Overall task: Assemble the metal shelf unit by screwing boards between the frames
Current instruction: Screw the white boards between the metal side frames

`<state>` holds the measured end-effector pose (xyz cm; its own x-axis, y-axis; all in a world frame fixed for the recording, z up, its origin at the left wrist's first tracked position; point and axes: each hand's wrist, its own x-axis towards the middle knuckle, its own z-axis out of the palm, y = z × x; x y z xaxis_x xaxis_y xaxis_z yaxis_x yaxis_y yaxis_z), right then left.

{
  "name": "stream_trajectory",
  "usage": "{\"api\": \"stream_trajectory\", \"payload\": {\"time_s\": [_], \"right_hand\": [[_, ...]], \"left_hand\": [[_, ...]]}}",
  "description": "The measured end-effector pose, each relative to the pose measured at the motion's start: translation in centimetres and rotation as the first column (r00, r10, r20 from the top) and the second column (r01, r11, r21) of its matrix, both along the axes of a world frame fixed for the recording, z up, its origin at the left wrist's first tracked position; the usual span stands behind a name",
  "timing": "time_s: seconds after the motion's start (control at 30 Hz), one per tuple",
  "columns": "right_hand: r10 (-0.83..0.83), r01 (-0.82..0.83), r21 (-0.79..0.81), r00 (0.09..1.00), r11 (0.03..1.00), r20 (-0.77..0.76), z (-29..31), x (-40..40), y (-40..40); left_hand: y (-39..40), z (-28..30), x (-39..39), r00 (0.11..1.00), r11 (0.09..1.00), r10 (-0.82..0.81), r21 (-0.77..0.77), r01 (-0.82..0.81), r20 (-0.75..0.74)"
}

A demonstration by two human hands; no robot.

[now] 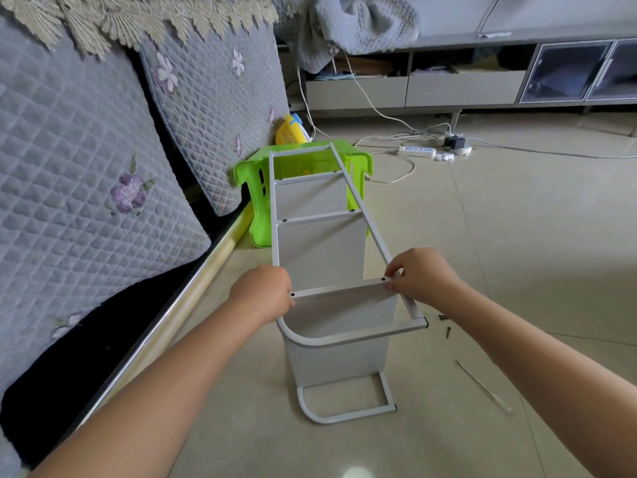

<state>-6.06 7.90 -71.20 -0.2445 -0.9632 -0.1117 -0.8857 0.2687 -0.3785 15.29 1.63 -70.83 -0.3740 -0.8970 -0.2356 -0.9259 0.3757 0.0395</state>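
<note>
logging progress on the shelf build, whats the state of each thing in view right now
shelf unit: lying on its side, far end on the green stool, boards between the frames
left hand: grips the top frame at the near board
right hand: pinches the top frame's other rail
screws: loose on the floor
screwdriver: lying on the floor, unheld
power strip: on the floor, cables plugged in

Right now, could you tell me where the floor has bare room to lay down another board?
The beige tiled floor right of the white metal shelf unit is bare. Near the right hand it's crowded by black screws and a thin screwdriver; leftward, the grey quilted sofa blocks.
</note>
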Motion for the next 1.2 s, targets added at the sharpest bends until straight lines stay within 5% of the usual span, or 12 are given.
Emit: {"api": "stream_trajectory", "payload": {"time_s": [0.27,0.4,0.53,0.73,0.93,1.2], "right_hand": [[0.088,-0.064,0.107,0.967,0.992,-0.238,-0.5,0.4,-0.9],[0.124,-0.106,0.095,0.969,0.990,-0.213,-0.7,0.1,-1.0],[0.142,-0.138,0.053,0.987,0.989,-0.075,-0.4,-0.5,-0.6],[0.114,-0.121,0.017,0.968,0.993,0.225,-0.3,-2.1,0.4],[0.024,-0.010,-0.028,0.806,1.000,0.591,-1.1,-3.8,1.0],[-0.252,0.229,0.107,0.822,0.967,0.510,-7.1,-9.2,1.0]], "left_hand": [[0.4,0.1,-1.0,0.989,0.996,0.041,-0.078,-0.030,0.143],[0.5,-0.6,-1.9,0.972,0.961,-0.098,-0.232,0.148,0.215],[1.3,-1.7,-3.5,0.969,0.951,-0.246,-0.196,0.240,-0.003],[1.4,-2.0,-4.6,0.960,0.932,-0.281,-0.245,0.268,-0.019],[0.7,-1.9,-4.6,0.951,0.956,-0.258,-0.190,0.225,-0.172],[0.4,-1.6,-5.7,0.931,0.944,-0.326,-0.111,0.311,-0.166]]}}
